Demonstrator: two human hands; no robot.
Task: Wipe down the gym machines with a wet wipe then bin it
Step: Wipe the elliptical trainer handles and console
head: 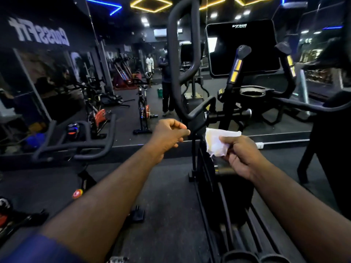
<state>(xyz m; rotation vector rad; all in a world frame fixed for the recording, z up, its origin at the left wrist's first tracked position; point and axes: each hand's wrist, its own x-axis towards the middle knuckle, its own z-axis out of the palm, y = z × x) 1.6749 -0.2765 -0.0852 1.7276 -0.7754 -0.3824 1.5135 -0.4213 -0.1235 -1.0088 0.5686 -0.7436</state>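
A crumpled white wet wipe is pinched in my right hand, held in the air just in front of the black elliptical machine. My left hand hovers to the left of the wipe with its fingers curled and nothing in them, a short gap from the machine's curved black handlebar. The machine's console screen and its two yellow-banded grips rise behind my hands.
A spin bike's black handlebars stand at the left, with more bikes along a mirrored wall. A person stands in the middle distance beside a small green bin. Dark rubber floor lies below my arms.
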